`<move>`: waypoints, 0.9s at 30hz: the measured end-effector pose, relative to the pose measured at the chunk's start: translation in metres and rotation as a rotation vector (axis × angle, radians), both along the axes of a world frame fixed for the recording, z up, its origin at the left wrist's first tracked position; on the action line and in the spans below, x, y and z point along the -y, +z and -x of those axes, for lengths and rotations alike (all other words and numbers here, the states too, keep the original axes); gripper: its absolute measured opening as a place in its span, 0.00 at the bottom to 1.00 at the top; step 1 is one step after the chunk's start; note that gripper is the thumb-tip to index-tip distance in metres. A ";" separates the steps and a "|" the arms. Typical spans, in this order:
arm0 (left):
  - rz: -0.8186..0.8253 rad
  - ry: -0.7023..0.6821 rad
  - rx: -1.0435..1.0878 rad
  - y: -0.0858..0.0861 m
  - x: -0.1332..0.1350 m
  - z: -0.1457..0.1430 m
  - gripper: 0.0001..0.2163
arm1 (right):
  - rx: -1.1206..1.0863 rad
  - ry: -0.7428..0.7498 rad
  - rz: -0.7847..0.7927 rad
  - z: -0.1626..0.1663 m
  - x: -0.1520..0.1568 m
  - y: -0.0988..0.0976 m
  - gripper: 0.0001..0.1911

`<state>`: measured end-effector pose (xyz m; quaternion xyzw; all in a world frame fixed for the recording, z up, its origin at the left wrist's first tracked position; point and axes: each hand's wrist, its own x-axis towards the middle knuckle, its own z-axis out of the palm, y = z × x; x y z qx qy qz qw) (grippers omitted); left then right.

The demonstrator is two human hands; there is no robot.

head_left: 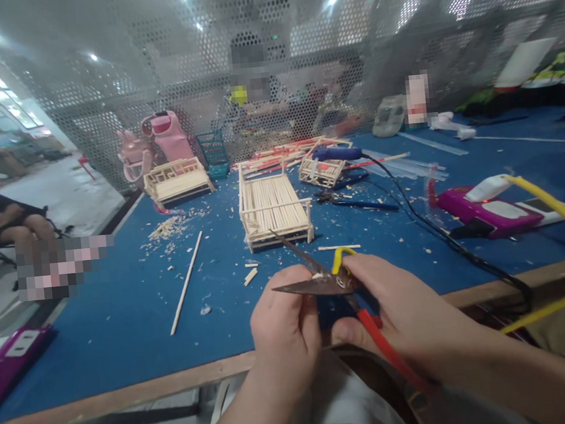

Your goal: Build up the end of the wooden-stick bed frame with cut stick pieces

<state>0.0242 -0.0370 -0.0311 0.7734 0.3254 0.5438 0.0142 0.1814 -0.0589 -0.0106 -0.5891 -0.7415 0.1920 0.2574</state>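
Observation:
My right hand (393, 294) grips scissors (313, 286) with red and yellow handles, their dark blades parted and pointing left. Closed just below the blades is my left hand (284, 317); its fingers hide whatever they hold. A small pale bit shows between the blades near the pivot. Beyond the hands stands a miniature bed-like frame (276, 206) of pale wooden sticks, and the upper blade's tip overlaps its front edge in view. Short stick pieces (250, 276) lie in front of it, and a longer stick (186, 283) lies to the left.
Behind are a stick-built bench (178, 181), another small stick frame (322, 169), a blue glue gun (337, 153), pliers (355, 201) and piled sticks (277, 154). A purple device (490, 210) with cables sits right. Wood scraps litter the blue tabletop (123, 318). A perforated screen stands behind.

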 end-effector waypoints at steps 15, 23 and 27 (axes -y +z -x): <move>0.314 0.058 0.096 0.001 0.001 -0.009 0.09 | 0.035 0.025 -0.069 -0.007 -0.008 -0.005 0.18; 0.676 -0.057 0.381 0.004 -0.001 -0.007 0.08 | 0.237 -0.336 -0.021 -0.051 -0.015 0.021 0.21; 0.735 -0.089 0.380 0.005 0.005 -0.002 0.09 | 0.430 -0.419 0.161 -0.081 -0.007 0.024 0.19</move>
